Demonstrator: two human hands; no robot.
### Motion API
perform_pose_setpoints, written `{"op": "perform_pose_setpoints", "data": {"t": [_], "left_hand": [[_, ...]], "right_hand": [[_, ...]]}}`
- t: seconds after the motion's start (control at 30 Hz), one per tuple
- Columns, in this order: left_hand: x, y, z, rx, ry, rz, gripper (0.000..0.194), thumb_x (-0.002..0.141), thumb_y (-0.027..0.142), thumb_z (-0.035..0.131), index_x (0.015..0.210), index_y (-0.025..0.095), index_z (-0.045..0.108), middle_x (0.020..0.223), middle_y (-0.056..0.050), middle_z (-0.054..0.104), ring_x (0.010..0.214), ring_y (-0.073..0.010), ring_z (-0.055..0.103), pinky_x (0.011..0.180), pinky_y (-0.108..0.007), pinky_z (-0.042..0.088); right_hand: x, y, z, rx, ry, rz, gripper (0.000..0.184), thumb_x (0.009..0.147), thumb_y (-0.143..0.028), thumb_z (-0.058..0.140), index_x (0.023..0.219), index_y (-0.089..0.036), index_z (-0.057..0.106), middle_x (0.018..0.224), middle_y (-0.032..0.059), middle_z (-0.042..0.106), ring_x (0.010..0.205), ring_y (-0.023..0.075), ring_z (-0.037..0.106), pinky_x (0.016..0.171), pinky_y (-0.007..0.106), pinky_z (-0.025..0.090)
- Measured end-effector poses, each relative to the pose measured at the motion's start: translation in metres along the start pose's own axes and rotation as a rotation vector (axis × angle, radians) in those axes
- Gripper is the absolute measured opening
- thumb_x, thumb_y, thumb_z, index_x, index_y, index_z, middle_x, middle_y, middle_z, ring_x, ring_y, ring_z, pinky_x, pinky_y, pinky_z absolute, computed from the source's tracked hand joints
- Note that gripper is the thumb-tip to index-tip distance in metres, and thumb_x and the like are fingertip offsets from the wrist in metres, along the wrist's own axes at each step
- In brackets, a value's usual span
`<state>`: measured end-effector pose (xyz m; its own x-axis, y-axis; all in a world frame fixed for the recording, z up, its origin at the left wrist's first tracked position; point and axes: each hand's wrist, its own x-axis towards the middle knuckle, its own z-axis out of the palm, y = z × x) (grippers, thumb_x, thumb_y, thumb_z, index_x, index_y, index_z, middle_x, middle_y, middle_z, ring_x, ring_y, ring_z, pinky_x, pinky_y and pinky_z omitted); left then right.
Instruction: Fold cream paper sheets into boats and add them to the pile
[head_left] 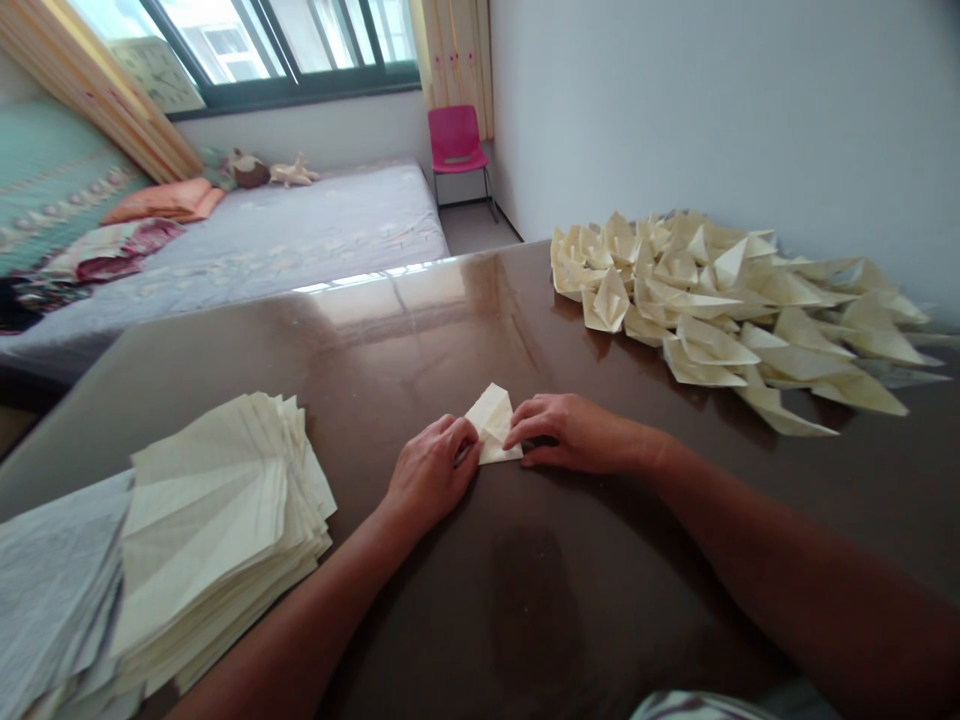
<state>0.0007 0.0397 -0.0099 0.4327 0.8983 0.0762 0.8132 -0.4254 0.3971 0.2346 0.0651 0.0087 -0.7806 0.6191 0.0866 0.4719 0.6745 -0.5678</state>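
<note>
A small piece of folded cream paper [493, 412] lies on the brown tabletop in front of me, its top end narrowing and creases crossing its middle. My left hand [433, 462] is closed on the paper's left edge, with the fingers curled and the thumb beside them. From the other side, my right hand [570, 432] grips the right edge, its fingertips on the paper and the thumb low near the bottom corner. The fingers cover part of both edges.
Several folded paper boats [690, 270] crowd the table's right side near the wall. A thick stack of cream sheets [210, 500] sits left of my forearm, beside greyish sheets [56, 580]. Beyond the glossy table [390, 370] are a bed [322, 220] and a pink chair [456, 140].
</note>
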Motion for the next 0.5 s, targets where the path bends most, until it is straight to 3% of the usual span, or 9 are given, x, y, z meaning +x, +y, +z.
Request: {"op": "perform_pose_setpoints", "data": {"t": [0.23, 0.5], "left_hand": [[0.0019, 0.0061, -0.0018, 0.088, -0.025, -0.026, 0.013, 0.090, 0.027, 0.043, 0.084, 0.020, 0.051, 0.082, -0.001, 0.057, 0.073, -0.0153, 0.054, 0.066, -0.026, 0.037], [0.0014, 0.0094, 0.0004, 0.178, -0.029, -0.035, 0.012, 0.091, 0.028, 0.042, 0.086, 0.020, 0.050, 0.085, -0.002, 0.058, 0.078, -0.0175, 0.055, 0.070, -0.029, 0.040]], "right_hand": [[0.0031, 0.0051, 0.0079, -0.085, 0.029, -0.051, 0.019, 0.088, -0.032, 0.060, 0.101, -0.024, 0.073, 0.099, 0.0039, 0.068, 0.089, 0.0163, 0.059, 0.082, 0.028, 0.043], [0.0038, 0.0004, 0.0020, -0.157, 0.001, -0.113, 0.022, 0.092, -0.031, 0.054, 0.094, -0.024, 0.074, 0.095, 0.0045, 0.067, 0.086, 0.0153, 0.056, 0.080, 0.027, 0.041]]}}
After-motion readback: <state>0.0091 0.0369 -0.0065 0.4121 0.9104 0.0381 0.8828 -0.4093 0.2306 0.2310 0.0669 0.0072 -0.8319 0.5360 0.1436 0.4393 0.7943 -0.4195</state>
